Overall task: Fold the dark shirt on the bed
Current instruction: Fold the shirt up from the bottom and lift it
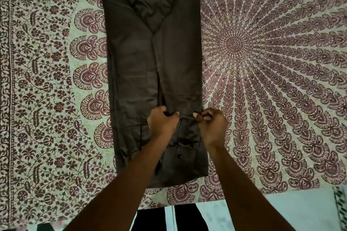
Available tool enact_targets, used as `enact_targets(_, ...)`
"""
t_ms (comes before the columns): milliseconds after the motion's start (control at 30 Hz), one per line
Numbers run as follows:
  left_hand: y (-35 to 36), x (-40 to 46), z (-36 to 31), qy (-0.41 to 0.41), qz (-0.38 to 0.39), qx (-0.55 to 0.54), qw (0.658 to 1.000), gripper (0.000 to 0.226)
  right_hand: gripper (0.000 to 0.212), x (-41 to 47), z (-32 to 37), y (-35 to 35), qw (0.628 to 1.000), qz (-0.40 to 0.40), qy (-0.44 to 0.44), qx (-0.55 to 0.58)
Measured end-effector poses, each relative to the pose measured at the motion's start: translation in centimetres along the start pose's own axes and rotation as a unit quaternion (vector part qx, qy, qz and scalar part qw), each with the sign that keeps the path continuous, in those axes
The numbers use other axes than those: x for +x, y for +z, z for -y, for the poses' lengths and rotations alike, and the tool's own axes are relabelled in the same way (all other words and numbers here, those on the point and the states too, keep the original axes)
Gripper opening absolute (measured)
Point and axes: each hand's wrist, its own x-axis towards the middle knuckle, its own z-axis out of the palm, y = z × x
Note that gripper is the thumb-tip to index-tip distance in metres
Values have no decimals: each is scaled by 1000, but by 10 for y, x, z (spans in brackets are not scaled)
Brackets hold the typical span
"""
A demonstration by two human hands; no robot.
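We find both hands, left [163, 122] and right [211, 125], pinching the shirt [150, 65] near the bed's [47, 80] near edge, apparently to fold it.

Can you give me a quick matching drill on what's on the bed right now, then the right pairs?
Things:
1. dark shirt
2. left hand
3. right hand
4. bedspread

States:
A. grips the cloth near the shirt's right edge
B. lies in a long narrow strip, sides folded in
C. patterned, spread under everything
D. grips the cloth near the shirt's middle

Pairs: 1-B, 2-D, 3-A, 4-C
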Motion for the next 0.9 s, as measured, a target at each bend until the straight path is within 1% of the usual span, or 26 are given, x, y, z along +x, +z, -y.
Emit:
enact_targets(100, 1, -1, -4, -19, 11, -11, 1000, 26, 22, -1, -2, -2, 999, 3, 15, 47)
enact_targets(133, 2, 0, -6, -28, 17, -13, 999, 32, 23, -1, -3, -3, 998, 6, 19, 57)
enact_targets(233, 7, 0, -11, -36, 18, -21, 999, 58, 29, 2, -3, -7, 996, 17, 43, 72)
enact_targets(300, 10, 0, -13, -34, 7, -19, 999, 68, 24, 4, -3, -9, 996, 25, 46, 67)
enact_targets(333, 11, 0, -14, -38, 3, -15, 999, 67, 21, 4, -2, -10, 996, 27, 43, 68)
enact_targets(433, 13, -1, -9, -75, 0, -18, 997, 51, 18, 1, 0, -13, 997, 37, 25, 60)
enact_targets(500, 12, 0, -5, -87, -9, -12, 996, 45, 24, -2, -1, -10, 998, 43, -1, 43)
enact_targets(567, 12, 3, -2, -84, -12, -5, 996, 44, 31, 0, -4, -6, 999, 40, -21, 19)
enact_targets(633, 11, 5, -5, -72, -19, 5, 997, 43, 28, 3, -7, -3, 999, 35, -26, -12)
enact_targets(767, 11, 3, -5, -52, -24, 24, 998, 50, 24, 6, -9, -3, 998, 43, -11, -39)
enact_targets(833, 9, 0, -5, -35, -30, 25, 999, 49, 20, 6, -9, -4, 998, 42, -16, -45)
enact_targets(900, 7, -5, -2, -19, -16, 35, 999, 52, 20, 5, -10, -8, 998, 44, -22, -50)
